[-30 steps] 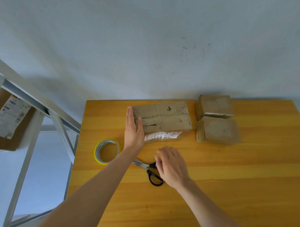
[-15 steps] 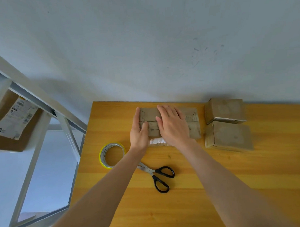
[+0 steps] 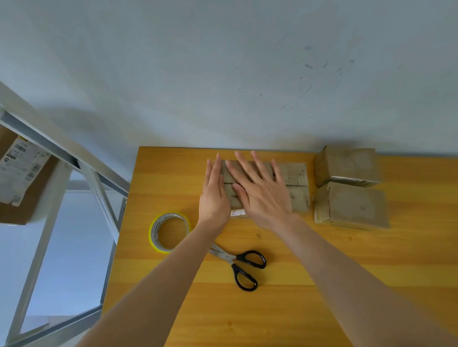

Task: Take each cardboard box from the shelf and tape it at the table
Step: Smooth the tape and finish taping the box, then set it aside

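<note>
A flat cardboard box lies near the table's far edge, its top seam running left to right. My left hand stands on edge against the box's left end, fingers straight and together. My right hand lies palm-down on the box top with fingers spread, covering most of the seam. A white label shows on the box's near side between my wrists. The yellow-rimmed tape roll lies flat left of my left wrist. Black-handled scissors lie between my forearms.
Two more cardboard boxes sit side by side right of the flat one. The orange wooden table abuts a grey wall. At left stands a metal shelf frame holding a labelled box.
My right hand left the spot beside the scissors and came down flat on the box top, fingers now spread wider. My left hand stayed at the box's left end.
</note>
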A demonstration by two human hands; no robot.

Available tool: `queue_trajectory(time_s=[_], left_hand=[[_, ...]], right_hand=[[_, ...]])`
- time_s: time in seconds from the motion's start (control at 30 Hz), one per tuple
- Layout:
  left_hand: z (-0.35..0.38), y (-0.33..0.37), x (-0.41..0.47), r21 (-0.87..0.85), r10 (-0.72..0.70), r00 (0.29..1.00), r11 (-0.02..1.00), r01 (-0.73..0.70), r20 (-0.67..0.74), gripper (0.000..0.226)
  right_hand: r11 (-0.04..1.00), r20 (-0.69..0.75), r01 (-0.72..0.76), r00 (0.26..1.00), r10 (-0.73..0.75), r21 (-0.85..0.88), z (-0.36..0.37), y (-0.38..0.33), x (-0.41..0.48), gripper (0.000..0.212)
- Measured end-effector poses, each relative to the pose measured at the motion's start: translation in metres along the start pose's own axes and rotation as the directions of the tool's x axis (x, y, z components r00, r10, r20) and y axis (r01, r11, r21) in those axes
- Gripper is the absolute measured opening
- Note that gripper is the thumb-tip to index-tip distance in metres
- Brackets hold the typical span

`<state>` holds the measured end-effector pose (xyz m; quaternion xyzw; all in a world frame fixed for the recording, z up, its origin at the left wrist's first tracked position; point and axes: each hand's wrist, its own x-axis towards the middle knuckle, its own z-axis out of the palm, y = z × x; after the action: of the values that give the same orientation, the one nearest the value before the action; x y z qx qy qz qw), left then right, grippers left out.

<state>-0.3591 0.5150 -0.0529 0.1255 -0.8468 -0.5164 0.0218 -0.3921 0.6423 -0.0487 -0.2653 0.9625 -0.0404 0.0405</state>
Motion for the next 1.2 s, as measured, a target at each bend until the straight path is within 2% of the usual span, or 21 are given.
queue_trajectory(time_s=[0.07, 0.13, 0.2, 0.27, 0.37, 0.47, 0.6, 0.7, 0.77, 0.83, 0.9, 0.97, 1.03, 1.1, 1.2], left_hand=[[-0.001, -0.001, 0.0, 0.117, 0.038, 0.999, 0.992, -0.038, 0.008, 0.048], [0.0, -0.002, 0.003, 0.306, 0.026, 1.0, 0.952, -0.026, 0.003, 0.052], [0.005, 0.001, 0.008, 0.556, 0.125, 0.992, 0.822, -0.123, 0.035, 0.061], [0.005, 0.005, 0.01, 0.555, 0.196, 0.973, 0.799, -0.23, 0.121, 0.064], [0.002, -0.002, 0.014, 0.432, 0.233, 0.959, 0.857, -0.281, 0.163, 0.054], [0.006, -0.009, 0.012, 0.512, 0.263, 0.952, 0.803, -0.306, 0.157, 0.06], [0.01, -0.01, 0.012, 0.553, 0.32, 0.935, 0.756, -0.349, 0.153, 0.059], [0.008, -0.009, 0.015, 0.413, 0.274, 0.955, 0.862, -0.294, 0.109, 0.055], [0.007, -0.008, 0.014, 0.264, 0.191, 0.979, 0.943, -0.204, 0.076, 0.051], [0.006, -0.007, 0.014, 0.163, 0.164, 0.985, 0.972, -0.17, 0.053, 0.049], [0.006, -0.006, 0.013, 0.092, 0.137, 0.99, 0.986, -0.14, 0.032, 0.048], [0.005, -0.005, 0.012, 0.028, 0.095, 0.995, 0.995, -0.095, 0.009, 0.049], [0.006, -0.002, 0.011, -0.031, 0.04, 0.999, 0.999, -0.04, -0.001, 0.051], [0.006, 0.001, 0.009, -0.161, -0.057, 0.998, 0.985, 0.056, -0.003, 0.05], [0.005, 0.005, 0.009, -0.373, -0.192, 0.981, 0.909, 0.188, 0.028, 0.048]], right_hand=[[1.0, 0.031, -0.004, 1.0, 0.004, 0.008, -0.001, 0.001, 0.001, 0.057], [0.999, 0.064, 0.002, 0.998, -0.005, 0.034, -0.003, 0.003, 0.003, 0.06], [0.994, 0.092, 0.033, 0.995, -0.042, 0.1, -0.006, 0.008, 0.003, 0.065], [0.99, 0.095, 0.044, 0.994, -0.057, 0.132, -0.01, 0.016, -0.001, 0.07], [1.0, 0.035, -0.027, 0.999, 0.026, 0.013, -0.009, 0.028, -0.009, 0.068], [0.997, 0.02, -0.082, 0.996, 0.082, 0.005, -0.002, 0.03, -0.013, 0.065], [0.997, -0.016, -0.067, 0.998, 0.068, 0.04, 0.004, 0.032, -0.011, 0.062], [0.992, -0.057, -0.09, 0.994, 0.095, 0.084, 0.005, 0.033, -0.014, 0.063], [0.976, -0.08, -0.21, 0.974, 0.213, 0.054, 0.003, 0.03, -0.016, 0.067], [0.954, -0.082, -0.298, 0.95, 0.3, 0.04, -0.001, 0.028, -0.017, 0.071], [0.958, -0.041, -0.276, 0.959, 0.28, 0.08, -0.001, 0.036, -0.018, 0.07], [0.952, -0.064, -0.256, 0.961, 0.27, 0.169, 0.001, 0.048, -0.021, 0.066], [0.884, -0.126, -0.354, 0.905, 0.406, 0.305, 0.003, 0.054, -0.025, 0.067], [0.788, -0.077, -0.467, 0.84, 0.537, 0.401, 0.005, 0.053, -0.024, 0.07], [0.779, -0.045, -0.476, 0.842, 0.538, 0.408, 0.002, 0.051, -0.02, 0.07]])
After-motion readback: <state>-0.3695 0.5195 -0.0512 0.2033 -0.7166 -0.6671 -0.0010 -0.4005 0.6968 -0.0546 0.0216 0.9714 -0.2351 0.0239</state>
